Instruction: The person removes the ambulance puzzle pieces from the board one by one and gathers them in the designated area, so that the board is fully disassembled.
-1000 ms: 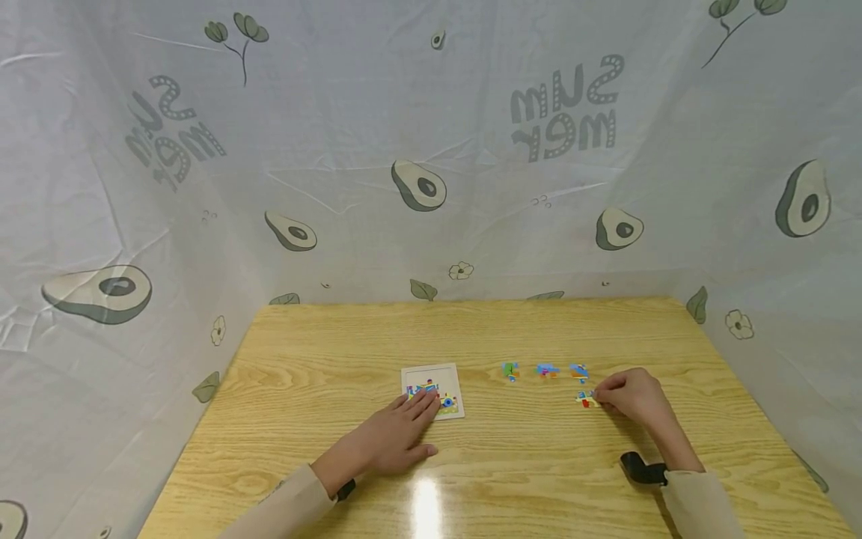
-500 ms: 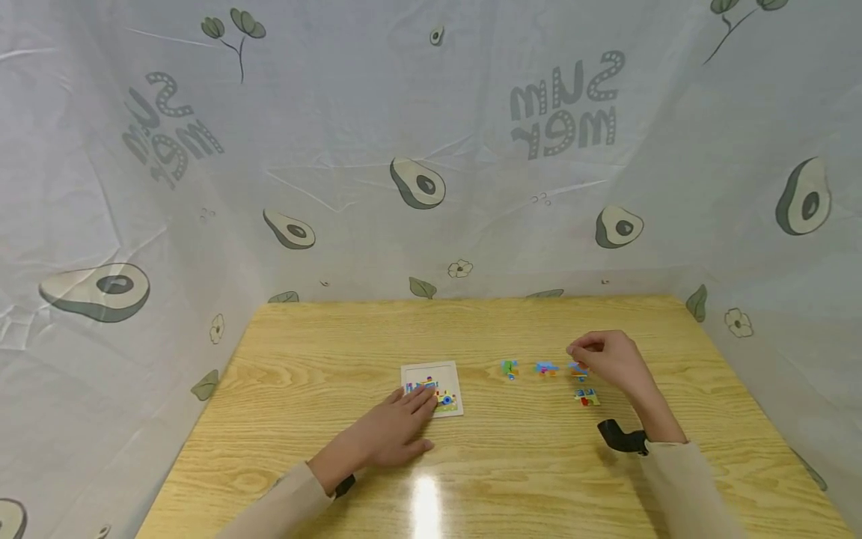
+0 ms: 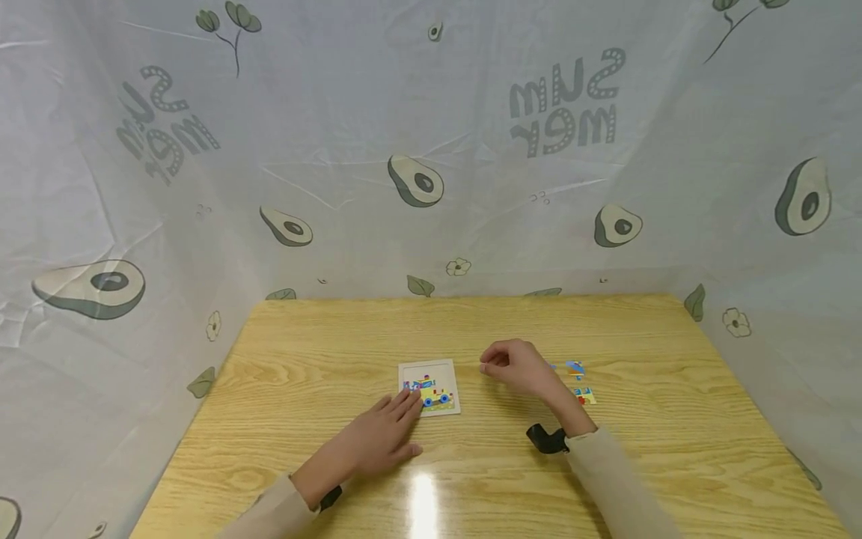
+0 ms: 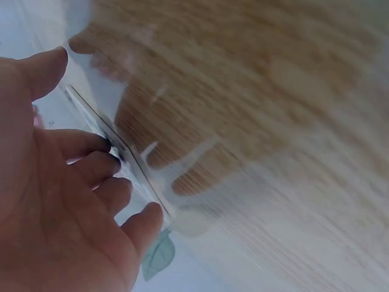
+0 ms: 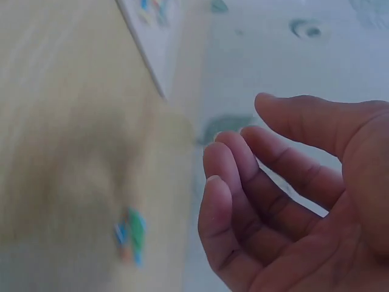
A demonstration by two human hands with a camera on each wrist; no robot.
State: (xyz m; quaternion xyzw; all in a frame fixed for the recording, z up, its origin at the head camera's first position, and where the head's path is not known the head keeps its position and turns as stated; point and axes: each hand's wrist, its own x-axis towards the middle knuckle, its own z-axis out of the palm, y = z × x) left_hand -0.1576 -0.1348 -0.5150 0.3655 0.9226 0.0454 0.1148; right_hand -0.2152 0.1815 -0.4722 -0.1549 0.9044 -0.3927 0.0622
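White puzzle board [image 3: 456,391], left hand [image 3: 384,438] outstretched over its edge, wood [image 3: 471,400] between, right hand [image 3: 520,368] loose, thumb apart

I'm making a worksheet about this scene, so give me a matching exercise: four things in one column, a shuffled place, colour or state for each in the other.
Things:
1. left hand
2. right hand
3. puzzle board
4. green-and-blue piece

Places and states:
A. loose on the table
B. right of the board, holding nothing
C. covering the board's near left corner
D. pale-rimmed, partly filled

Pairs: 1-C, 2-B, 3-D, 4-A
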